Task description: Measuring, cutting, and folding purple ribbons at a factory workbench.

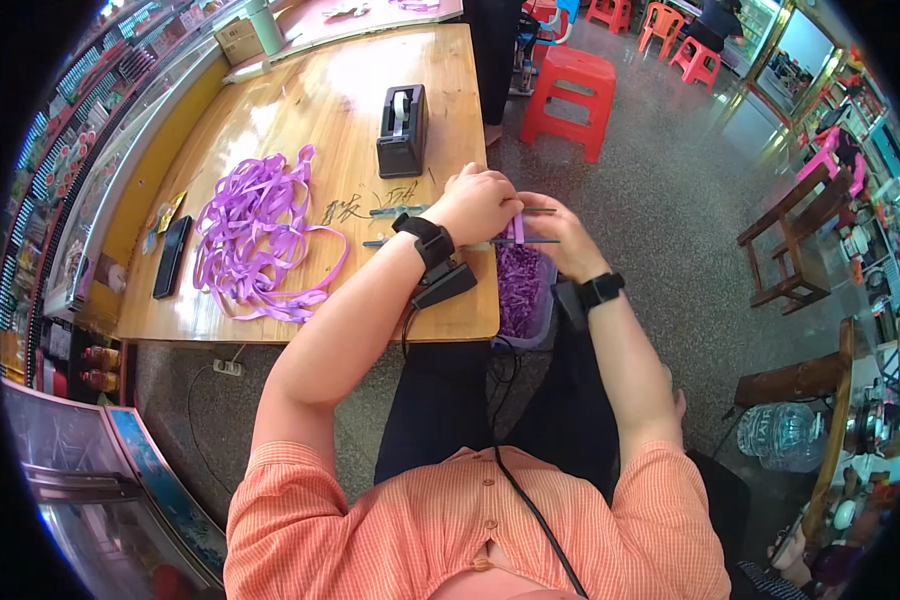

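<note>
Two thin dark rods [542, 240] lie across the table's right side and jut out past its edge. A short piece of purple ribbon [516, 228] spans the rods where my hands meet. My left hand [475, 205] is closed at the ribbon from the table side, its fingertips partly hidden. From the right, my right hand [562, 238] curls round the rods with bent fingers at the same ribbon; its grip is partly covered. Below them a clear plastic tub [542, 325] holds many small purple ribbon pieces [517, 290].
On the wooden table [270, 110] lie a loose heap of purple ribbon [255, 235], a black phone [172, 257] and a black tape dispenser [402, 135]. A red stool [570, 100] and a wooden chair [795, 245] stand on the floor. A person's dark-clothed leg [490, 60] is beyond the table.
</note>
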